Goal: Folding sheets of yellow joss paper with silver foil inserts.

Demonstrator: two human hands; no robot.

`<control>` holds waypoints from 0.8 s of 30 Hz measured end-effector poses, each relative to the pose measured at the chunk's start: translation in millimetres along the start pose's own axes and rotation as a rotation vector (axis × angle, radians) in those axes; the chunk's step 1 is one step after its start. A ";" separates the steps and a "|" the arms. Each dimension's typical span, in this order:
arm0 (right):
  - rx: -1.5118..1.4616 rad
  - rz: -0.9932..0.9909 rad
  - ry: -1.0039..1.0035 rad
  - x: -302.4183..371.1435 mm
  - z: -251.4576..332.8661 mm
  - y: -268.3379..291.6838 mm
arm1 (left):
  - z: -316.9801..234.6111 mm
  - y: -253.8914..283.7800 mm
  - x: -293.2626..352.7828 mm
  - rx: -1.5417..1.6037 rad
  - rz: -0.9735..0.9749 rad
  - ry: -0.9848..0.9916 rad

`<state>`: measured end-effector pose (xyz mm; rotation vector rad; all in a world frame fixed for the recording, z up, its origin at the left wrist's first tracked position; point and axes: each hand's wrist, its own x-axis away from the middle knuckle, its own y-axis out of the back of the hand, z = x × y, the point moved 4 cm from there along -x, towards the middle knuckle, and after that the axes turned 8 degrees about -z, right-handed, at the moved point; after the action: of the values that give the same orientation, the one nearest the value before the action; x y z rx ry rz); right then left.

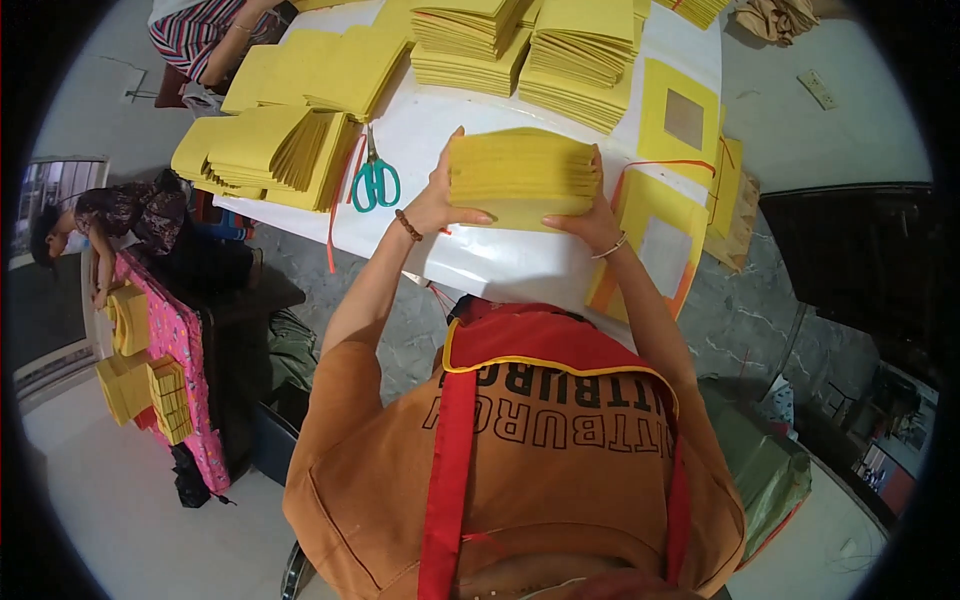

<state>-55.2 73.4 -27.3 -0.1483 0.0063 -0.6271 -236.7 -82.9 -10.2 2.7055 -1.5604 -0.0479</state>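
A thick stack of yellow paper [522, 165] is held between my two hands above the front part of the white table [430, 258]. My left hand [440, 198] grips its left end, with the thumb along the near edge. On the opposite end my right hand [593, 218] is closed the same way, its thumb also at the near edge. Most fingers of both hands are hidden behind the stack. Green-handled scissors [375, 185] lie on the table to the left of my left hand, beside red ribbon [332, 235].
Folded yellow stacks [265, 150] lie at the left, and taller piles [580, 60] stand at the back. Yellow sheets with pale windows [678, 125] lie at the right. One person [225, 45] sits at the far left; another [135, 215] bends over a pink-covered table [175, 345].
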 end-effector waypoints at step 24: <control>-0.823 0.007 -0.195 1.9 -28.7 -38.4 | -58.7 -59.1 -2.5 0.262 -0.127 -0.205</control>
<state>-77.6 37.7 -50.3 -1.0038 0.0771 -0.5702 -184.7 -51.1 46.7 3.0901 -1.5386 -0.1364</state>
